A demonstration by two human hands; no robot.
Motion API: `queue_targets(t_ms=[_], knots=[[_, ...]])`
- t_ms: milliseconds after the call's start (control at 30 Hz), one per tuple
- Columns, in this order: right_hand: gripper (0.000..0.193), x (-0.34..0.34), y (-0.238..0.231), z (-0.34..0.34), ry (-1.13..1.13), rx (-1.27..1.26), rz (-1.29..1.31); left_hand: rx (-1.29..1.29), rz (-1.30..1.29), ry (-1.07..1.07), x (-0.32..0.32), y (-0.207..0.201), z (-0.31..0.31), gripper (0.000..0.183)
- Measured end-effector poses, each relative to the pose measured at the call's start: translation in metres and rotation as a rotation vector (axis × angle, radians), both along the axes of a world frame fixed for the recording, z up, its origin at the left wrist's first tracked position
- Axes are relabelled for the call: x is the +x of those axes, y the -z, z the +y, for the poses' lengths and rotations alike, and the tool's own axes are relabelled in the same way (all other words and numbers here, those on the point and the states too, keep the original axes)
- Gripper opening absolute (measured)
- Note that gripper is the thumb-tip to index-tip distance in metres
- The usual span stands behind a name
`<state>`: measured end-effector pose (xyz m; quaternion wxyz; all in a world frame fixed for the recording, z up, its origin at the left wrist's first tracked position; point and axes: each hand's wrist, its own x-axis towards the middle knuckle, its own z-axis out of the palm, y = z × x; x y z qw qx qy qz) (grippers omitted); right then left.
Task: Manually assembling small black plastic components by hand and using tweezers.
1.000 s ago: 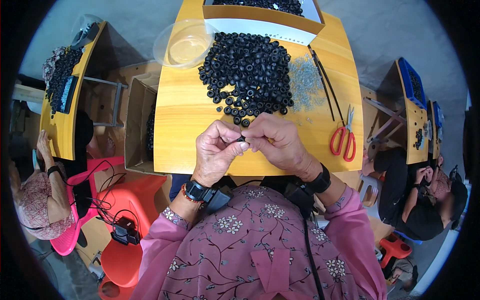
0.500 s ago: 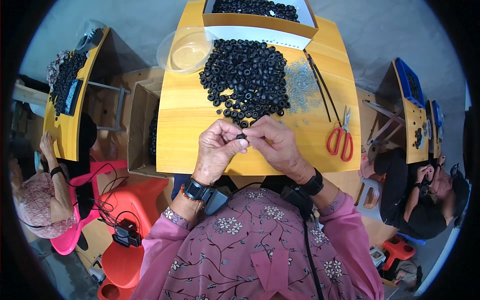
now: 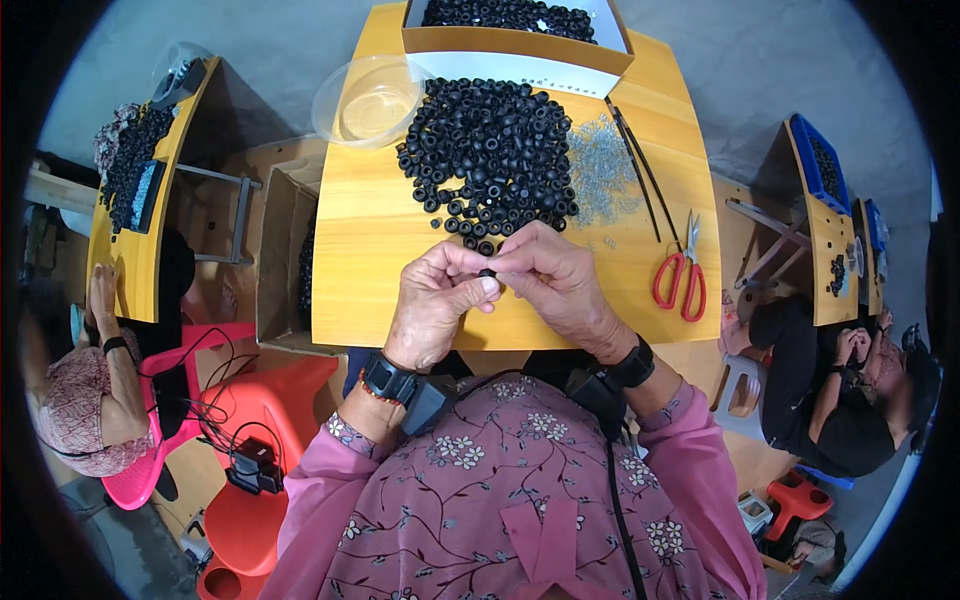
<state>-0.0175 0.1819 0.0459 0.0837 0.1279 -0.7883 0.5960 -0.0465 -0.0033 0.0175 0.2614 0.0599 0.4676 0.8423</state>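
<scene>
Fingers of the left hand grip a black cap; the right hand, fingers pinched together, adjoins its right.

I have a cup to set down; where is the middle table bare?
Bare tabletop lies left of the left hand, below the clear tub, and, more narrowly, between the right hand and red-handled scissors. Crowded beyond the hands: black pieces, clear bits, box.

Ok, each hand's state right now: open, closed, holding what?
Left hand: closed, pinching a small black part.
Right hand: closed in a pinch at the same part; whether it grips anything itself can't be told.
</scene>
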Motion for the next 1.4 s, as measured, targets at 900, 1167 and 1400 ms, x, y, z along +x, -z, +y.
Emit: queue_targets(t_ms=[900,1167,1400], knots=[[0.036,0.008,-0.023,0.001,-0.064,0.070,-0.083,0.137,-0.294,0.096,0.001,-0.004,-0.002,0.010],[0.037,0.006,-0.024,-0.004,-0.050,0.472,0.121,0.079,-0.343,0.060,0.000,-0.015,0.003,0.010],[0.030,0.009,-0.012,-0.006,0.027,0.532,0.195,0.110,-0.404,0.065,0.001,-0.018,0.000,0.013]])
